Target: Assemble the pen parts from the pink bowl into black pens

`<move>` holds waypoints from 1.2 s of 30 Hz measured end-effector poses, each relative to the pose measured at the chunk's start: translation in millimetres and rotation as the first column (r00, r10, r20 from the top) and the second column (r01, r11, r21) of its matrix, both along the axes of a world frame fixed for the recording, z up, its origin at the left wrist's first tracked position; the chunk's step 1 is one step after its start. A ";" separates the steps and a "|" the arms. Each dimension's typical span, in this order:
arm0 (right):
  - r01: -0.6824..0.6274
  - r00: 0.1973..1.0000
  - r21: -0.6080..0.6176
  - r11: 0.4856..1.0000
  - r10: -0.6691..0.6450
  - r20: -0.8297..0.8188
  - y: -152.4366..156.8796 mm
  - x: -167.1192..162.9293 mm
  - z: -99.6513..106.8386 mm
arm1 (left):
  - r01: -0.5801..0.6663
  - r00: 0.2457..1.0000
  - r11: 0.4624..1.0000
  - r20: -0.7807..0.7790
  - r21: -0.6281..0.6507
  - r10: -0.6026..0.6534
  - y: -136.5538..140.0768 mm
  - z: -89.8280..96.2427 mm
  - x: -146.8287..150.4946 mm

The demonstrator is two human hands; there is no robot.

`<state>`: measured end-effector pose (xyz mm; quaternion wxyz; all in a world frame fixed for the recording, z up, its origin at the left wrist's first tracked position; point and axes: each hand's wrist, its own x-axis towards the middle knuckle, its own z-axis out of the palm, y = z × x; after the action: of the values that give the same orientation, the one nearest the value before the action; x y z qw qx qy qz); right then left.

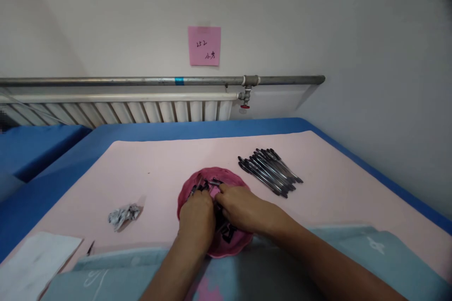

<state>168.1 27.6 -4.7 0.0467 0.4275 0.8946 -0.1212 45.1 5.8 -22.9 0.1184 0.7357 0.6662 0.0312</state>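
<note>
Both hands are down inside a round pink basket (226, 173) with a wavy rim, which holds small black and clear pieces that look like pen parts (228, 233). My left hand (197, 211) is closed at the left of the basket, its curled fingers among the dark pieces. Facing it from the right, my right hand (237, 203) is closed too, with its fingertips pointing down into the basket. What either hand grips is hidden by the fingers. To the right of the basket, several clear pens with black caps (270, 171) lie side by side in a slanted row.
A crumpled silvery wrapper (123, 216) lies left of the basket on the pink table cover (162, 164). Further left are a white sheet (40, 263) and a small dark piece (91, 248). Teal cloth (120, 277) spans the near edge. Behind stand a radiator (169, 112) and pipe.
</note>
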 end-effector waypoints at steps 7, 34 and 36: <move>-0.053 0.998 0.006 0.999 0.053 -0.036 2.3 0.2 -5.9 | -0.033 0.992 0.999 0.123 0.025 0.030 0.9 -2.1 -9.8; -0.180 0.936 -0.004 0.984 0.170 -0.307 -1.0 -4.8 0.8 | -0.309 -0.225 0.884 0.930 -0.350 0.290 2.4 14.8 -60.7; -0.175 0.941 0.036 0.984 0.178 -0.288 -3.3 -8.8 -4.4 | -0.290 -0.198 0.894 0.935 -0.343 0.295 1.9 14.4 -58.7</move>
<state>159.3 24.3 -9.1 -0.0763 0.3233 0.9272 -0.1732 -13.7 7.6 -8.5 0.5613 0.2890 0.5043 0.5892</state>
